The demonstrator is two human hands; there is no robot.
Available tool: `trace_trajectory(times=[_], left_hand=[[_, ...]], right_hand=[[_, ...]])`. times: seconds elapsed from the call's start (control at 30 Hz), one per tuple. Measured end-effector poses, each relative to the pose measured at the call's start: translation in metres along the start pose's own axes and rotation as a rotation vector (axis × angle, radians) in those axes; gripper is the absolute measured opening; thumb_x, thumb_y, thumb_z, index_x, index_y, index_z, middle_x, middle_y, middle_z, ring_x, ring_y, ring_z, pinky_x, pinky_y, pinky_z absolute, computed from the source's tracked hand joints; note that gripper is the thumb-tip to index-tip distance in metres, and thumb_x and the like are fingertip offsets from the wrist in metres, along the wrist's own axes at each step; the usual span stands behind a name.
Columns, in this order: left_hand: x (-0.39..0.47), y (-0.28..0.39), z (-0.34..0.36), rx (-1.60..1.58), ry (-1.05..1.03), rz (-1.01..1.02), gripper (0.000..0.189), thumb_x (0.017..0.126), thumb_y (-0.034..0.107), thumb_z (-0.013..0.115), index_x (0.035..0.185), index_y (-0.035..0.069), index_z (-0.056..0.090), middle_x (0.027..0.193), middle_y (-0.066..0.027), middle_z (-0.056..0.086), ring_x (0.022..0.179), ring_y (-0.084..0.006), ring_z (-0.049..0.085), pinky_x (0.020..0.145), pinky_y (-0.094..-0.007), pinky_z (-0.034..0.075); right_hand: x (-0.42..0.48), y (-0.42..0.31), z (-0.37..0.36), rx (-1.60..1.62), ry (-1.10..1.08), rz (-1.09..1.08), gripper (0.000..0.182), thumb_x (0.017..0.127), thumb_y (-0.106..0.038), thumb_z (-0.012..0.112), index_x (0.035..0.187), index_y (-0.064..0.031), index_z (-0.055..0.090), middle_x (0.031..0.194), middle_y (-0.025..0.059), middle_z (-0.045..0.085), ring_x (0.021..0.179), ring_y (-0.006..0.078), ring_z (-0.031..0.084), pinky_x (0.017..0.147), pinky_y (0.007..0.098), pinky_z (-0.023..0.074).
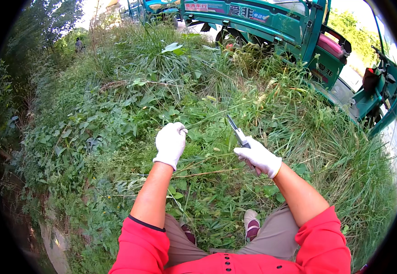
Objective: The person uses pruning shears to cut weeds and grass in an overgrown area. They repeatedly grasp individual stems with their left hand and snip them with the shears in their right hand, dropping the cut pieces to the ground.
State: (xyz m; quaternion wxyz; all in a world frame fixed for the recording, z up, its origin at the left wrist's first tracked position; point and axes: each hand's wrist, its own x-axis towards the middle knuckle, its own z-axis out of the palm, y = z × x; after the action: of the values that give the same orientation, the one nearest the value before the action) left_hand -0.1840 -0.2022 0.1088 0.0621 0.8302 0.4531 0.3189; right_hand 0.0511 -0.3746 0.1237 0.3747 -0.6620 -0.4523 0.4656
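My left hand (pixel 171 145), in a white glove, is closed in a fist around a long green weed stem (pixel 207 119). The stem slants up and right from the fist. My right hand (pixel 260 158), gloved too, grips the grey handle of a hand tool with a narrow blade (pixel 233 122). This blade points up and left, just below the far part of the stem, and whether they touch cannot be told. Cut or bent dry stalks (pixel 205 173) lie between my forearms. Low weeds and grass (pixel 215 202) surround both hands.
A green electric cargo tricycle (pixel 280 25) stands beyond the grass, its cab at the right. Another blue vehicle (pixel 160 7) is behind it. Dense shrubs (pixel 13 92) and a concrete edge (pixel 55 245) lie left. My shoes (pixel 252 226) stand among the weeds.
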Motion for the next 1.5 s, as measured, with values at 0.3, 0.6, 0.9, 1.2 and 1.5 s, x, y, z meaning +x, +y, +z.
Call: trace_trajectory(times=[0.3,0.6,0.9,1.2,1.5], left_hand=[[0.004,0.01,0.015,0.042,-0.019,0.045,0.012,0.084,0.023,0.066,0.086,0.012,0.07,0.085,-0.0106,0.068,0.082,-0.0309,0.065,0.074,-0.0411,0.051],[-0.007,0.023,0.015,0.095,-0.04,0.131,0.009,0.083,0.02,0.064,0.082,0.013,0.069,0.079,-0.0104,0.065,0.077,-0.0313,0.064,0.07,-0.0426,0.05],[-0.009,0.019,0.015,0.088,-0.017,0.144,0.009,0.083,0.021,0.064,0.08,0.013,0.068,0.078,-0.0113,0.064,0.076,-0.0315,0.064,0.068,-0.0431,0.051],[-0.007,0.012,0.018,0.092,-0.003,0.083,0.01,0.083,0.019,0.062,0.079,0.013,0.069,0.078,-0.0107,0.066,0.077,-0.0312,0.064,0.07,-0.0424,0.05],[-0.004,0.006,0.022,0.092,0.006,0.043,0.011,0.083,0.019,0.061,0.078,0.013,0.069,0.078,-0.0108,0.066,0.077,-0.0313,0.064,0.069,-0.0433,0.05]], right_hand=[[0.016,0.009,-0.013,0.094,0.015,0.07,0.036,0.088,-0.036,0.065,0.094,-0.0086,0.043,0.072,0.0035,0.05,0.037,0.0097,0.036,0.029,0.0277,0.0287],[0.016,0.003,-0.008,0.269,0.021,0.057,0.027,0.09,-0.027,0.066,0.094,-0.0081,0.047,0.072,0.0003,0.052,0.053,0.0068,0.048,0.046,0.0251,0.0424],[0.007,-0.008,-0.005,0.322,0.054,0.075,0.023,0.091,-0.023,0.064,0.081,-0.0076,0.05,0.066,0.0003,0.051,0.051,0.0095,0.049,0.045,0.0277,0.0447],[-0.004,0.001,-0.005,0.296,-0.021,0.112,0.028,0.09,-0.029,0.066,0.082,-0.0107,0.046,0.069,-0.0025,0.051,0.053,0.0066,0.05,0.044,0.0233,0.0398],[0.003,0.011,0.001,0.269,-0.106,0.15,0.026,0.09,-0.027,0.066,0.087,-0.0096,0.048,0.071,-0.0026,0.05,0.056,0.007,0.048,0.048,0.0234,0.0398]])
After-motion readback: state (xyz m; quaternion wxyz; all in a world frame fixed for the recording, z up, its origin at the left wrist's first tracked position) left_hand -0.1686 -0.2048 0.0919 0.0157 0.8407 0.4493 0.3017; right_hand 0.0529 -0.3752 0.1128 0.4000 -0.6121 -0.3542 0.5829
